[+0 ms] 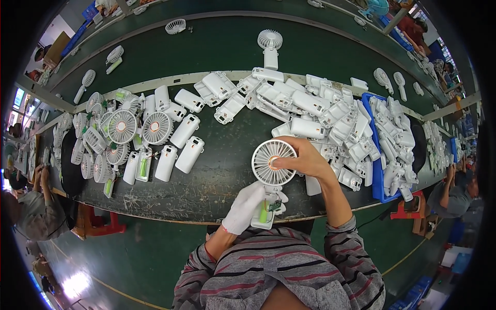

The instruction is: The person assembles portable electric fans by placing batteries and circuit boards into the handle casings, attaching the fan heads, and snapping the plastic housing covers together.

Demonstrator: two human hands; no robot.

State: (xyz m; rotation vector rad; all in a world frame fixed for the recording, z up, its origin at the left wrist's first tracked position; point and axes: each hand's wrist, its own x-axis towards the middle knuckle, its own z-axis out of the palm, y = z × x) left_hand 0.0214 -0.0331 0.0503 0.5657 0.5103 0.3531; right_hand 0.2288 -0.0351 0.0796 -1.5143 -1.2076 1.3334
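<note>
A white handheld fan [261,164] is held between my two hands near the table's front edge. My right hand [306,156], bare, grips its round head, with the thumb resting on the copper-coloured ring at the centre. In a white glove, my left hand [245,207] is closed around the handle below. That handle has no cover on its upper face, so a green battery [263,213] and a small circuit board [274,205] show inside. Fingertips of the glove reach round the handle's right side.
Several fans [122,126] lie piled at the left, beside loose white casings [189,155]. A heap of white casings [310,103] spreads across the middle right, beside a blue bin [381,181] filled with white parts. Beyond, fans lie spaced along a green conveyor belt [222,46]. Other people work on both sides.
</note>
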